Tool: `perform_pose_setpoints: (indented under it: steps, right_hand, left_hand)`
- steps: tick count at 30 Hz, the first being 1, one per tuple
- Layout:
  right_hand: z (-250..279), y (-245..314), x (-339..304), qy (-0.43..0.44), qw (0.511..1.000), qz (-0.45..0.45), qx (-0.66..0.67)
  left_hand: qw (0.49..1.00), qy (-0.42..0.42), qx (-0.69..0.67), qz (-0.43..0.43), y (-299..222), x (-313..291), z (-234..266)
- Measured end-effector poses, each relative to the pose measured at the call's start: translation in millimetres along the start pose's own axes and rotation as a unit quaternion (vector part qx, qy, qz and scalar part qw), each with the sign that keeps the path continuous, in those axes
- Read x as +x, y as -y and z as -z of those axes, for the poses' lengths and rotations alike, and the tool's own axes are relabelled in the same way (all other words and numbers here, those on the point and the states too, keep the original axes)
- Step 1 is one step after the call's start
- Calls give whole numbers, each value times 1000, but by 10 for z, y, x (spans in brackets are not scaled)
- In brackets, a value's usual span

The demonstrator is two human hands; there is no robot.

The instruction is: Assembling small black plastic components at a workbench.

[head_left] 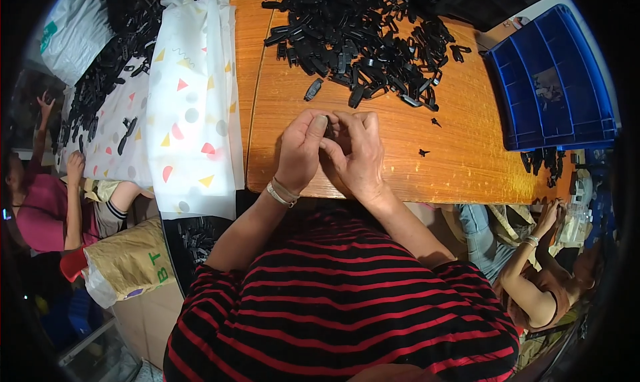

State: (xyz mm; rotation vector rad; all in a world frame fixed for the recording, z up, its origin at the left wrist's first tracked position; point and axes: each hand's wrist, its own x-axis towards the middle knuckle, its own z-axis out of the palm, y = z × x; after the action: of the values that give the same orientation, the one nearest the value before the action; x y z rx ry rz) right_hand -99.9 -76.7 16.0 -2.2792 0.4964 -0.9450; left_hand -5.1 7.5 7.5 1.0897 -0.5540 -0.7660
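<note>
My left hand point(303, 147) and my right hand point(361, 150) are together above the near edge of the wooden table point(407, 172). Both have curled fingers, closed around a small dark plastic piece point(329, 125) that is mostly hidden between them; its exact kind does not show. The left thumb points up along it. Just beyond my hands lies a single grey-black plastic buckle part point(313, 89). Behind it spreads a large heap of black plastic buckle-like parts point(353, 45).
Two tiny black bits point(424, 153) lie right of my hands. A blue plastic crate point(557, 82) stands tilted at right. At left, a patterned white cover point(190, 109) drapes a table with more black parts. People sit at both sides; a brown sack point(130, 262) is at lower left.
</note>
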Motion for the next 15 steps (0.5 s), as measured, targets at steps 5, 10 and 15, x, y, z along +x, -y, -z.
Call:
perform_pose_setpoints:
  steps: [5, 10, 15]
  right_hand:
    - [-29, 11, 6, 7, 999, -18, 45]
    - [-35, -67, -35, 65, 986, -99, 114]
    - [237, -336, 241, 213, 953, -146, 160]
  left_hand:
    - [1000, 20, -13, 8, 53, 11, 2]
    - [996, 35, -22, 79, 29, 10, 69]
    - [997, 46, 3, 57, -10, 170, 228]
